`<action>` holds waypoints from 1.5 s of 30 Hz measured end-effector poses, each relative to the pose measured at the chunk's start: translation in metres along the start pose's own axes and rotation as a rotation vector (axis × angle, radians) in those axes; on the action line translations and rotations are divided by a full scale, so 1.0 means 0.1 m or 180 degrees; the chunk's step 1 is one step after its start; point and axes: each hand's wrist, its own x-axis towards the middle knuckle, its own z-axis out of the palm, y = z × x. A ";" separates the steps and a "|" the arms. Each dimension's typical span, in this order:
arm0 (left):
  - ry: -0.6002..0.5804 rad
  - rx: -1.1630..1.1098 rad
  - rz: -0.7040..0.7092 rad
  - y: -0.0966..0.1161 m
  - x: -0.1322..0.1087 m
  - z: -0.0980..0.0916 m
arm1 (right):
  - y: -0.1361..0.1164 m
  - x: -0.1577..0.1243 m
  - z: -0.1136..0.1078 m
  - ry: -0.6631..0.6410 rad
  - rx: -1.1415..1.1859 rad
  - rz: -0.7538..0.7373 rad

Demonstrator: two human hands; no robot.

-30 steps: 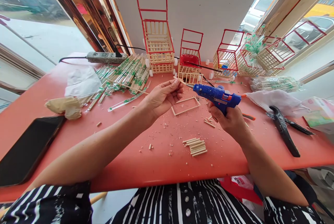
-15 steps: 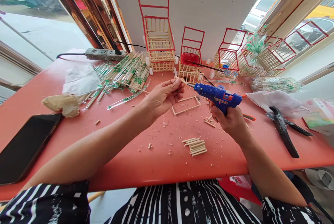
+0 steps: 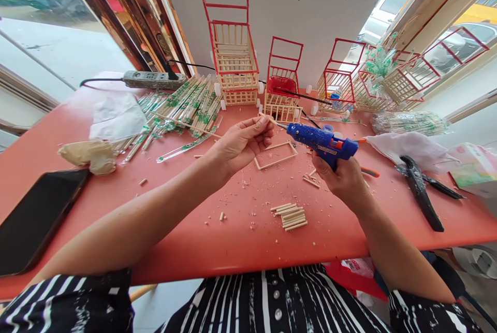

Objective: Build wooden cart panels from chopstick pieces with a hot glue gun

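Observation:
Between its thumb and fingers, my left hand (image 3: 250, 139) pinches a short wooden stick (image 3: 267, 117). My right hand (image 3: 344, 177) grips a blue hot glue gun (image 3: 320, 139), whose nozzle is at the stick's right end; whether they touch I cannot tell. A rectangular stick frame (image 3: 277, 165) lies flat on the table just below and right of my left hand. Closer to me is a small stack of cut sticks (image 3: 291, 217). A few short pieces (image 3: 311, 183) lie left of my right hand, and an orange-tipped handle shows behind it.
Several stick-built carts (image 3: 235, 58) with red handles stand along the wall. Wrapped chopsticks (image 3: 190, 107) and a power strip (image 3: 153, 80) lie at the back left, a phone (image 3: 41, 219) at the left. Black-handled pliers or cutters (image 3: 423, 196) rest at the right on the red table (image 3: 233, 250).
The camera view has shifted slightly. Both hands hold nearly the same pose, with the glue gun's nozzle still at the end of the stick.

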 end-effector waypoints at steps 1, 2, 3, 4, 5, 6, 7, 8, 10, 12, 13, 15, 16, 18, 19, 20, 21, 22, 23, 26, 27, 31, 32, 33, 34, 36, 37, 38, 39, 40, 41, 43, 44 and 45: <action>0.0003 -0.0005 -0.0005 0.00 0.00 0.00 | 0.00 0.00 0.00 0.0009 0.0000 -0.0028; 0.0009 -0.0018 -0.0013 0.00 0.00 0.00 | 0.00 0.00 0.00 0.0020 -0.0002 -0.0059; 0.0018 -0.0037 -0.0022 0.00 0.00 0.00 | 0.01 0.00 0.00 0.0036 -0.0001 -0.0094; 0.0029 -0.0060 -0.0030 0.00 0.00 0.01 | 0.00 0.01 0.00 0.0049 0.0001 -0.0125; 0.0038 -0.0082 -0.0040 0.00 0.00 0.01 | 0.00 0.01 0.01 0.0061 0.0000 -0.0154; 0.0040 -0.0098 -0.0045 0.00 0.00 0.01 | 0.00 0.01 0.01 0.0064 -0.0002 -0.0173; 0.0032 -0.0107 -0.0046 0.00 -0.01 0.01 | 0.00 0.01 0.01 0.0063 0.0000 -0.0185; 0.0019 -0.0112 -0.0043 0.00 -0.01 0.02 | -0.01 0.01 0.00 0.0066 0.0002 -0.0191; -0.0004 -0.0126 -0.0026 0.00 -0.01 0.02 | -0.01 0.01 0.00 0.0059 0.0003 -0.0200; -0.0003 -0.0160 -0.0017 0.00 -0.01 0.02 | -0.01 0.02 0.00 0.0111 -0.0004 -0.0217; 0.0004 -0.0179 -0.0019 0.00 -0.01 0.02 | -0.01 0.02 0.00 0.0144 -0.0008 -0.0216; 0.0014 -0.0199 -0.0027 0.01 -0.01 0.02 | 0.00 0.02 0.00 0.0190 0.0010 -0.0166; 0.0014 -0.0197 -0.0030 0.01 -0.01 0.02 | -0.01 0.02 0.00 0.0187 0.0037 -0.0130; 0.0009 -0.0188 -0.0019 0.01 -0.01 0.02 | -0.01 0.01 0.00 0.0121 0.0103 -0.0051; 0.0003 -0.0186 -0.0008 0.01 -0.01 0.02 | -0.02 0.01 0.00 0.0095 0.0129 -0.0025; -0.0002 -0.0188 0.0003 0.01 -0.01 0.02 | -0.03 0.01 0.00 0.0074 0.0142 -0.0015; -0.0003 -0.0193 0.0012 0.00 -0.01 0.01 | -0.03 0.00 0.00 0.0059 0.0145 -0.0012; -0.0003 -0.0201 0.0018 0.00 0.00 0.01 | -0.04 0.00 0.00 0.0054 0.0142 -0.0017; -0.0001 -0.0209 0.0020 0.00 0.00 0.01 | -0.04 0.00 0.00 0.0051 0.0131 -0.0031; -0.0005 -0.0222 0.0014 0.00 0.00 0.01 | -0.03 0.01 -0.01 0.0035 0.0074 -0.0072; -0.0010 -0.0220 0.0010 0.00 0.00 0.01 | -0.03 0.01 -0.01 0.0033 0.0058 -0.0087; -0.0023 -0.0192 -0.0009 0.00 -0.01 0.02 | -0.02 0.02 -0.01 0.0070 -0.0030 -0.0176; -0.0026 -0.0187 -0.0008 0.00 -0.01 0.02 | -0.01 0.03 -0.01 0.0085 -0.0059 -0.0205; -0.0027 -0.0185 -0.0004 0.00 0.00 0.01 | -0.01 0.03 -0.01 0.0103 -0.0083 -0.0237; -0.0030 -0.0184 0.0000 0.00 0.00 0.01 | -0.01 0.03 0.00 0.0116 -0.0104 -0.0267; -0.0038 -0.0183 0.0008 -0.01 0.00 0.01 | 0.00 0.03 0.00 0.0143 -0.0124 -0.0302; -0.0040 -0.0183 0.0009 -0.01 0.00 0.01 | 0.00 0.03 0.00 0.0158 -0.0128 -0.0304; -0.0040 -0.0184 0.0011 -0.01 0.00 0.01 | 0.00 0.02 0.00 0.0170 -0.0133 -0.0292; -0.0038 -0.0186 0.0011 -0.01 0.00 0.01 | 0.00 0.02 0.00 0.0171 -0.0137 -0.0270; -0.0033 -0.0188 0.0010 -0.01 0.00 0.01 | 0.00 0.02 0.00 0.0171 -0.0136 -0.0244; -0.0029 -0.0190 0.0007 -0.01 0.00 0.01 | 0.00 0.01 0.00 0.0173 -0.0132 -0.0225; -0.0029 -0.0188 -0.0003 0.00 0.00 0.01 | 0.00 0.01 -0.01 0.0176 -0.0125 -0.0204; -0.0031 -0.0181 -0.0009 0.00 0.00 0.01 | 0.00 0.01 0.00 0.0177 -0.0121 -0.0199; -0.0033 -0.0171 -0.0017 0.00 0.00 0.02 | 0.00 0.01 0.00 0.0179 -0.0114 -0.0195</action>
